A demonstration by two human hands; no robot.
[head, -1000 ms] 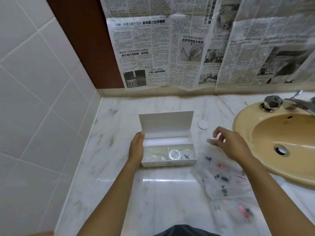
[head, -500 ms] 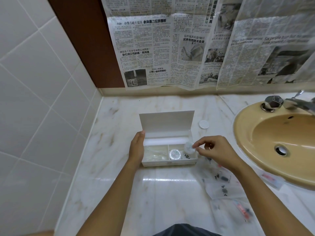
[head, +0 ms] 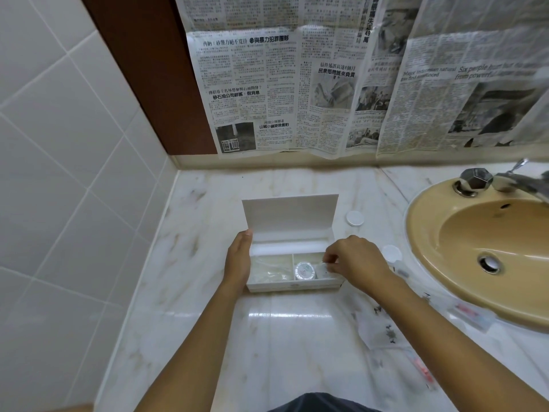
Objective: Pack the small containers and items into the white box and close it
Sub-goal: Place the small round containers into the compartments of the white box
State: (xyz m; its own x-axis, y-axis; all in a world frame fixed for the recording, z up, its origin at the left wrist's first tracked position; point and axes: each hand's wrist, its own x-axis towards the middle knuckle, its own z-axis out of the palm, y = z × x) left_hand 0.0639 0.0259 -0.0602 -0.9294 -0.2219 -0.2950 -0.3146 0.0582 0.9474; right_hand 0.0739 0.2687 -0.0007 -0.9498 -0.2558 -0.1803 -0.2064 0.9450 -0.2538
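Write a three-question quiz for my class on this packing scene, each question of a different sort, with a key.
1. True or false: the lid of the white box is shut.
2. Fill in: the left hand rests against the box's ___ end.
3. Choose one: the right hand pinches a small item at
A. the box's right compartment
B. the basin drain
C. the newspaper on the wall

Key: 1 false; 2 left; 3 A.
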